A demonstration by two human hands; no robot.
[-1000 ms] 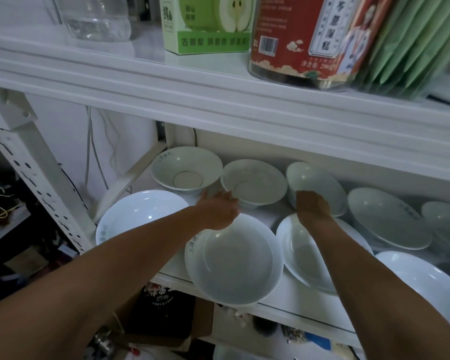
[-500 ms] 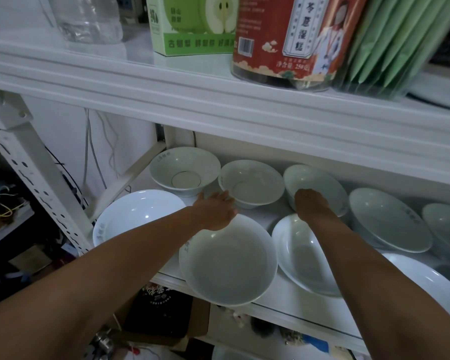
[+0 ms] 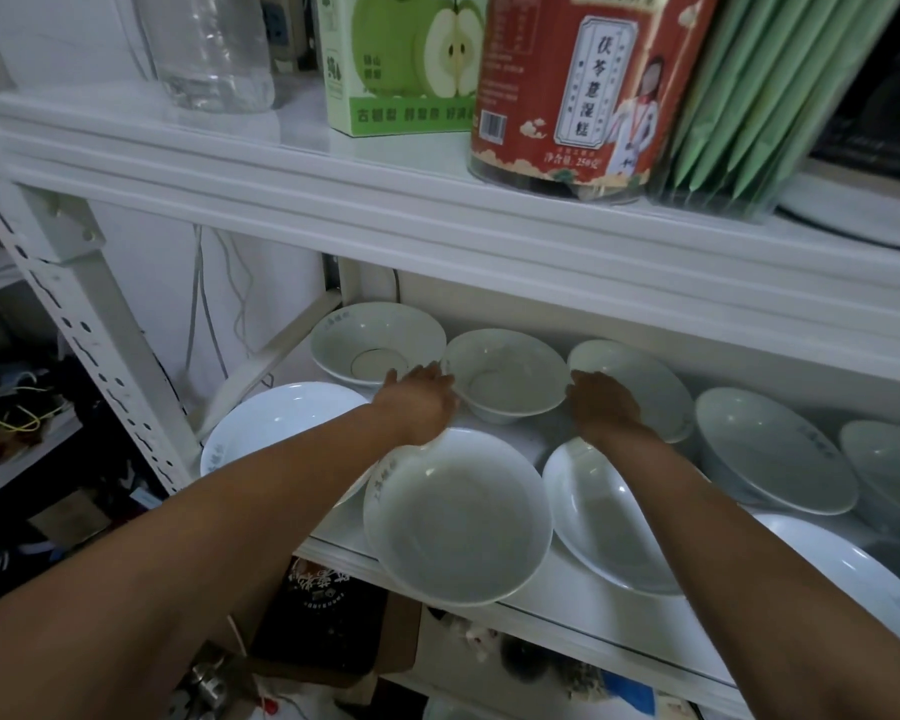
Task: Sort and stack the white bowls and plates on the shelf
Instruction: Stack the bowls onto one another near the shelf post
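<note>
White bowls and plates are lying spread and unstacked across the lower shelf [image 3: 593,623]. All are plain glazed white, and several are bearing small grey lettering near the rim. Along the back, three bowls are sitting in a row. The left back bowl [image 3: 378,343] is showing a dark ring round its base, the middle bowl [image 3: 505,379] is sitting next to it, and the right back bowl [image 3: 645,387] is partly hidden by the right hand [image 3: 598,402]. In front, a flat plate [image 3: 276,423] is lying at the left, a deep front bowl [image 3: 458,522] is sitting at the shelf's front edge, and a shallow dish [image 3: 604,527] is sitting just beside it. More bowls are trailing off to the right.

The left hand [image 3: 419,402] is reaching in with its fingers stretched fairly straight, the tips touching the middle bowl's left rim. The right hand is resting at that bowl's right rim. Its fingers are hidden, so I cannot tell whether it is gripping.

On the upper shelf [image 3: 385,163] a green carton [image 3: 401,65] and a red canister [image 3: 588,90] are standing.
</note>
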